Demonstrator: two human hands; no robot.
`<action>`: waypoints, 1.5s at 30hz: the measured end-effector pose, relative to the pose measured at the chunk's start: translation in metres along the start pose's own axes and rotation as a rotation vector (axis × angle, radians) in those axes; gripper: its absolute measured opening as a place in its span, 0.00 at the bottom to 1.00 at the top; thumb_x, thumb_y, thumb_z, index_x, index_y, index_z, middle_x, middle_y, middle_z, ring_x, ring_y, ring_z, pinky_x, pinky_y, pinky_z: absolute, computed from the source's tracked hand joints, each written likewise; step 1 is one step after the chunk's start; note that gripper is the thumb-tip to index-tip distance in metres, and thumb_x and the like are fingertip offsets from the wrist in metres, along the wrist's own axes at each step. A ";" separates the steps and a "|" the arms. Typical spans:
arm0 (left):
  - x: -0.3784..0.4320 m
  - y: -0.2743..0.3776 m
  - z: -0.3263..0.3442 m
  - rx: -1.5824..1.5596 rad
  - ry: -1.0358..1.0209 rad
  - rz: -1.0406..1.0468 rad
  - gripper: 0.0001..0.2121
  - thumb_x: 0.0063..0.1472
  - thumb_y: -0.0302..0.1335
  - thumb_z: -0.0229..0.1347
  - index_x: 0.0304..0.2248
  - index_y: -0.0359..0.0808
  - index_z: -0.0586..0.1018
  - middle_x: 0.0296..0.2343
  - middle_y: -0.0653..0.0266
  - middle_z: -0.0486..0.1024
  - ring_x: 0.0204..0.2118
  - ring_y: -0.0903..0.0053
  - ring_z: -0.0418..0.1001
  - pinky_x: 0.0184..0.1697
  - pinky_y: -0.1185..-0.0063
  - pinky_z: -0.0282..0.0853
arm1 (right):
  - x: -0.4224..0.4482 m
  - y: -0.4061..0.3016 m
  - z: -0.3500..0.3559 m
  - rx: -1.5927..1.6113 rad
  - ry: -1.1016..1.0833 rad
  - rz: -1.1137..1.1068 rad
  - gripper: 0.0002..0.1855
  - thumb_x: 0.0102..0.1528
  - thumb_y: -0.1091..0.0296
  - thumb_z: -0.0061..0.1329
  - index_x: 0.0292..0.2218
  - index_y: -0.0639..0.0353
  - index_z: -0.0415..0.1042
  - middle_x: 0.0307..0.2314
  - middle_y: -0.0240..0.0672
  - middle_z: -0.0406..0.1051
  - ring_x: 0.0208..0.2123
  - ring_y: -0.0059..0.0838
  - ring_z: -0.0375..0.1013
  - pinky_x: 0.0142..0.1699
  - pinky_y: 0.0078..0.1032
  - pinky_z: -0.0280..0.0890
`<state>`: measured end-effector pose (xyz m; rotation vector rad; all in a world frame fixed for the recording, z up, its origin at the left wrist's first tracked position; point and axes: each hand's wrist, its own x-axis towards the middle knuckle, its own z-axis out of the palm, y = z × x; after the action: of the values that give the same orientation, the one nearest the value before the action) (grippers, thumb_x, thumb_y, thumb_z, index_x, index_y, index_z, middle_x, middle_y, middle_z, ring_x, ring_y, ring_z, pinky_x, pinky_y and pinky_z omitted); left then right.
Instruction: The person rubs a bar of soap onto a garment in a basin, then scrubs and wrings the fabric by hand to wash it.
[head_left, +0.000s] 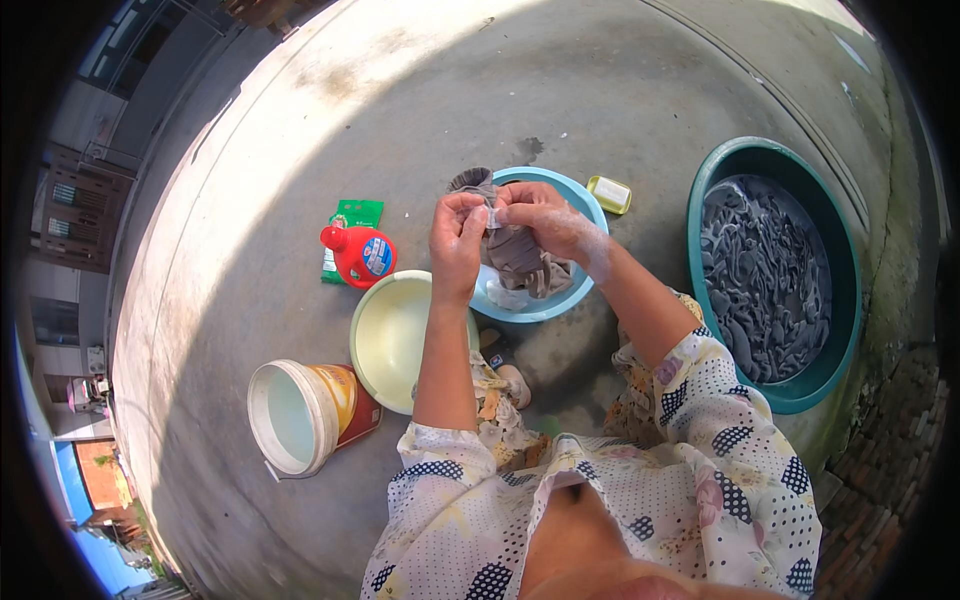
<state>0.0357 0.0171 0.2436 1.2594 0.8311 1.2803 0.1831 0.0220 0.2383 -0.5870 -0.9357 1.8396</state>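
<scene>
Both my hands are raised over a light blue plastic basin (559, 313). Between them hangs a wet grey-brown garment (517, 255), its lower folds resting in the basin. My left hand (457, 236) pinches it near a small white patch (493, 217), perhaps a label. The fingertips of my right hand (546, 217) close on the same spot from the other side. Soap suds coat my right wrist. A whitish piece of cloth or foam (506, 295) lies at the basin's near side.
On my right stands a large green tub (847, 300) with dark grey fabric soaking (765, 285). A soap dish (611, 195) sits beyond the blue basin. Leftward are a red detergent bottle (364, 256), a green packet (361, 211), a pale yellow basin (390, 330) and a paint bucket (341, 405).
</scene>
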 end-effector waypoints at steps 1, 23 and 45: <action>0.000 0.000 0.000 -0.023 0.000 -0.005 0.06 0.55 0.21 0.46 0.34 0.34 0.65 0.26 0.70 0.65 0.26 0.89 0.62 0.29 0.88 0.60 | 0.000 0.001 -0.001 -0.005 -0.007 -0.004 0.02 0.45 0.73 0.45 0.23 0.59 0.65 0.20 0.27 0.65 0.22 0.15 0.64 0.28 0.15 0.59; -0.006 0.007 0.013 -0.011 0.109 0.095 0.07 0.53 0.21 0.49 0.33 0.34 0.66 0.25 0.71 0.65 0.25 0.89 0.62 0.27 0.90 0.59 | 0.005 0.002 -0.001 0.041 -0.024 -0.008 0.04 0.43 0.69 0.47 0.22 0.56 0.64 0.20 0.24 0.65 0.24 0.12 0.63 0.29 0.12 0.58; -0.010 0.013 0.005 -0.084 0.095 0.130 0.07 0.53 0.18 0.48 0.33 0.32 0.65 0.27 0.68 0.66 0.27 0.87 0.65 0.32 0.88 0.62 | 0.012 0.007 -0.004 0.151 -0.221 0.027 0.06 0.42 0.70 0.47 0.24 0.56 0.63 0.22 0.25 0.64 0.25 0.14 0.63 0.31 0.14 0.60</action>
<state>0.0364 0.0048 0.2550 1.2088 0.7644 1.4738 0.1773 0.0328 0.2307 -0.3090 -0.9246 2.0077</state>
